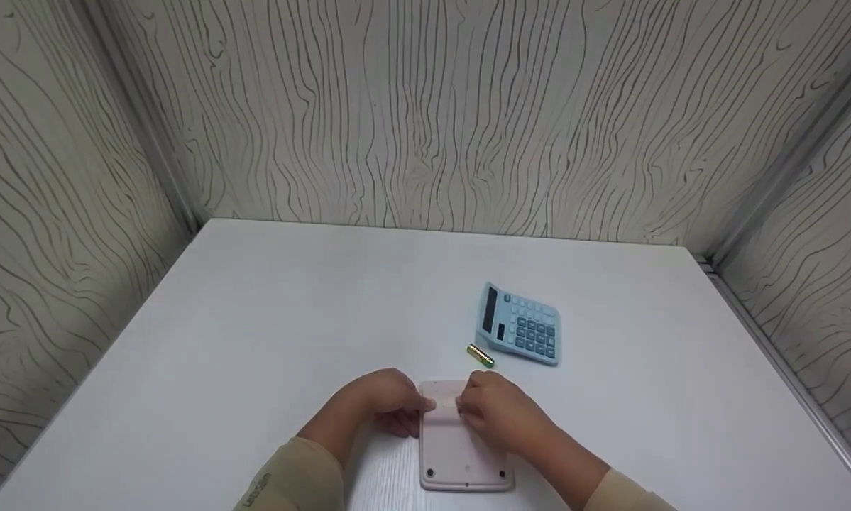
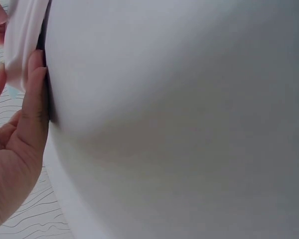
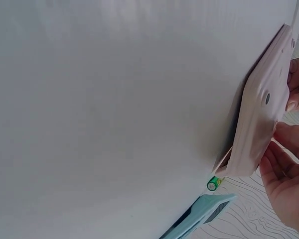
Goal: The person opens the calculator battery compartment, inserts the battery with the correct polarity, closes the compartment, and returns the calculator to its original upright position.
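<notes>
Pink device (image 1: 453, 448), underside up, long axis near-to-far, dark-footed end closest.

Your head camera faces forward and down at the pink case (image 1: 445, 447) from above; your wrist cameras, nearer and low at its left and right, face past it. Head and right-wrist views share the calculator (image 1: 528, 328) beyond it.

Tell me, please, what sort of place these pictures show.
Probably a small indoor work booth, though its wider setting is out of view. Panels with a wood-grain pattern stand along the back and both sides of a plain white table, where a blue calculator lies.
</notes>
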The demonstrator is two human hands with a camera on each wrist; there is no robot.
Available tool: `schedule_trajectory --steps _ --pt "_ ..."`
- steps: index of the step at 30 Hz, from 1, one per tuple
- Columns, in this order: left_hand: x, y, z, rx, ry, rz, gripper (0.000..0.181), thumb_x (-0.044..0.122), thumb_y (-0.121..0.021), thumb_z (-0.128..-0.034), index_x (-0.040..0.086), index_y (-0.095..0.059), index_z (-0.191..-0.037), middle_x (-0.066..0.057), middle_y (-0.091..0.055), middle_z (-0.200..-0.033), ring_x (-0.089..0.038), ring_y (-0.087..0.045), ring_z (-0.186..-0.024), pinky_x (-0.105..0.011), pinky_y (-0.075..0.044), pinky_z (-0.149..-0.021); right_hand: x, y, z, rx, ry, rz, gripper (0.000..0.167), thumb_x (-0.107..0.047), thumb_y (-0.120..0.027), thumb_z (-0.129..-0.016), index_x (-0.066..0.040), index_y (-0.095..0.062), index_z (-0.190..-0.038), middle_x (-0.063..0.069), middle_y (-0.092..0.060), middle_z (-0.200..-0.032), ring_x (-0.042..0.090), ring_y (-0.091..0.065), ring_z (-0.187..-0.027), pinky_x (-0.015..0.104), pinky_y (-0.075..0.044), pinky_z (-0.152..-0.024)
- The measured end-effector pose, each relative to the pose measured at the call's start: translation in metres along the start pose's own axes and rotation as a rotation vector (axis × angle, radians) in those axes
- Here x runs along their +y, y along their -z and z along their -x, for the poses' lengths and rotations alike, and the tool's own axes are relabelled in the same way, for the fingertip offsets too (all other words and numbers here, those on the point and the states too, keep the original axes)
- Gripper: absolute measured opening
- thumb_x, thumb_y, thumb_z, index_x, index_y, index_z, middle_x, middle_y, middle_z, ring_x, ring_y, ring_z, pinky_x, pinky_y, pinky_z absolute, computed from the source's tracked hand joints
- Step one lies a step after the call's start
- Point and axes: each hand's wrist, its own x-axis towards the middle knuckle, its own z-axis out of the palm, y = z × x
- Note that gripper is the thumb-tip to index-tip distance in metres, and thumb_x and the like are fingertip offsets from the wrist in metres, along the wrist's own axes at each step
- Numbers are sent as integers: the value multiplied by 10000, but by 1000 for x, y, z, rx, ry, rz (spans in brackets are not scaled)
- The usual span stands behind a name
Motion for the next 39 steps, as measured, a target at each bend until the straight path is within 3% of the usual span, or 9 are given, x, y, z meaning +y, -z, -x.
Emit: schedule_trajectory --steps 6,11,16,21,25,36,39 --pt "1 0 1 17 -1 2 249 285 -672 -818 41 -661 -770 -90 -683 -681 -189 -669 -614 -292 -537 -574 6 1 4 -15 13 -19 200 -175 -687 -793 -142 -695 -990 -90 -546 -881 92 -509 -837 284 -469 -783" --pt "2 -1 1 20 9 -6 249 290 -670 -820 47 -668 -768 -88 -682 -677 -182 -664 -602 -284 -533 -564 13 5 7 -47 -75 -48 265 -260 -667 -811 -117 -672 -1035 -70 -553 -908 114 -517 -865 331 -466 -823" --pt "2 -2 1 18 10 -15 251 303 -668 -819 55 -671 -778 -84 -682 -679 -180 -663 -599 -284 -533 -564 23 8 8 -34 -277 -162 302 -331 -645 -835 -111 -655 -1042 -54 -554 -902 135 -537 -870 379 -465 -830" --pt "2 -1 2 23 3 -8 258 300 -666 -821 47 -667 -768 -91 -681 -677 -192 -665 -606 -295 -536 -571 34 7 8 -14 -501 -319 297 -312 -669 -820 -119 -645 -1046 -20 -576 -852 136 -533 -787 312 -481 -693" --pt "2 -1 4 23 1 -5 260 300 -669 -820 46 -664 -767 -91 -681 -678 -193 -665 -610 -299 -537 -575 40 3 10 -42 -623 -436 331 -340 -664 -823 -112 -632 -1060 4 -580 -794 135 -533 -696 274 -467 -605" --pt "0 2 1 -6 -5 1 259 308 -670 -817 53 -670 -772 -92 -685 -691 -182 -663 -612 -292 -535 -574 41 -7 12 -66 -729 -764 311 -332 -620 -858 -50 -593 -987 52 -624 -746 158 -607 -594 297 -531 -559" --pt "-1 2 0 -6 2 10 272 324 -680 -806 54 -673 -771 -93 -685 -694 -177 -660 -606 -289 -534 -567 40 -8 12 -77 -739 -796 364 -358 -628 -847 -52 -550 -1028 57 -626 -745 166 -602 -582 296 -526 -532"
